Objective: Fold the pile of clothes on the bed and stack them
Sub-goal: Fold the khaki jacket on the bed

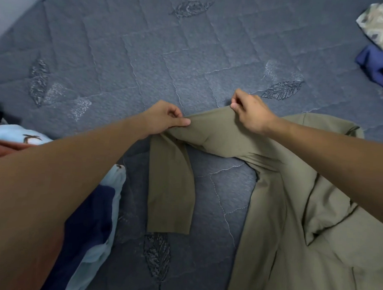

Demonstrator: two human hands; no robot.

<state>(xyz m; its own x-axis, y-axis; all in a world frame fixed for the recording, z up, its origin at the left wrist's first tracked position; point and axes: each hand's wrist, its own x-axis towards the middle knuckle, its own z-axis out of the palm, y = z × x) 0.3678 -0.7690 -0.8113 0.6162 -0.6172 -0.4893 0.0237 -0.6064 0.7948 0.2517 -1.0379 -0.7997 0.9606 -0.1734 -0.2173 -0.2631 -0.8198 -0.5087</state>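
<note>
Nearest, at the lower left, lie two garments — a light blue one (109, 207) with a small dark print and a navy one (88, 223) tucked against it. One olive-khaki shirt (292, 215) spreads over the lower right of the bed (124, 54), plain and smooth, its collar end toward the far right. Its one visible sleeve (171, 187) is raised at the fold and hangs down toward the viewer, cuff end flat on the quilt. Two hands hold that raised fold: the left hand (165, 117) pinches it between thumb and curled fingers, the right hand (249, 112) pinches it just beside. Farthest, at the upper right edge, two more crumpled pieces — a blue one (378, 65) and a pale patterned one (380, 23).
</note>
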